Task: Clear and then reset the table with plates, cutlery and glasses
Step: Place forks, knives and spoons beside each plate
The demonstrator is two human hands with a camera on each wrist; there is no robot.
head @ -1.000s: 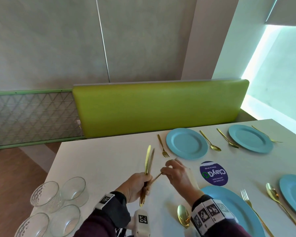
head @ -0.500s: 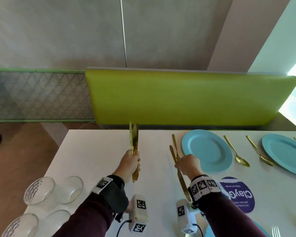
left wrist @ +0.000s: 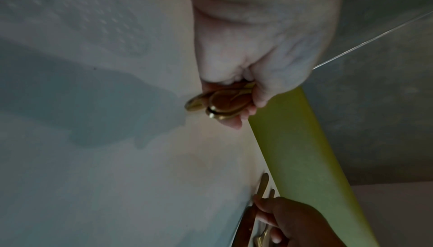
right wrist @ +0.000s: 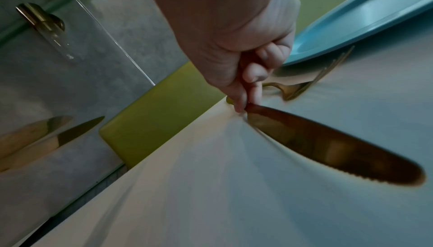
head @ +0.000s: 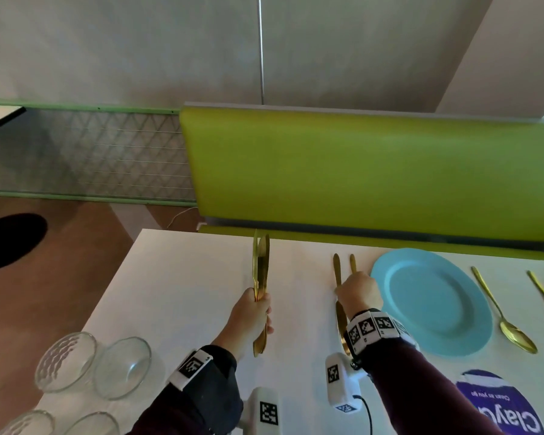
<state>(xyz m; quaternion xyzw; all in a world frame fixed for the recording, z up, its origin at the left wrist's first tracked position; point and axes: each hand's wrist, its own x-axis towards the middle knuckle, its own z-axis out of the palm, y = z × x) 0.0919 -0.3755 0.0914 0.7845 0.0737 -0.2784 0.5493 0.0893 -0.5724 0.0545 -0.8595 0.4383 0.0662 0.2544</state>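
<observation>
My left hand (head: 255,312) grips a bundle of gold knives (head: 260,271) upright above the white table (head: 182,296); their handle ends (left wrist: 225,102) show under its curled fingers. My right hand (head: 357,290) pinches a single gold knife (right wrist: 328,145) near where blade meets handle. This knife lies low along the table, its blade pointing back toward me. It runs parallel to a gold fork (head: 353,263), just left of a blue plate (head: 431,302). Whether the blade touches the table I cannot tell.
Several glass bowls (head: 66,359) stand at the table's near left corner. Two gold spoons (head: 503,312) lie right of the blue plate. A purple round sticker (head: 500,406) is at the near right. A green bench back (head: 358,171) runs behind the far edge.
My right hand took one knife from the left hand's bundle, carried it to the far side and lowered it beside the fork. The left hand rose slightly, keeping its knives.
</observation>
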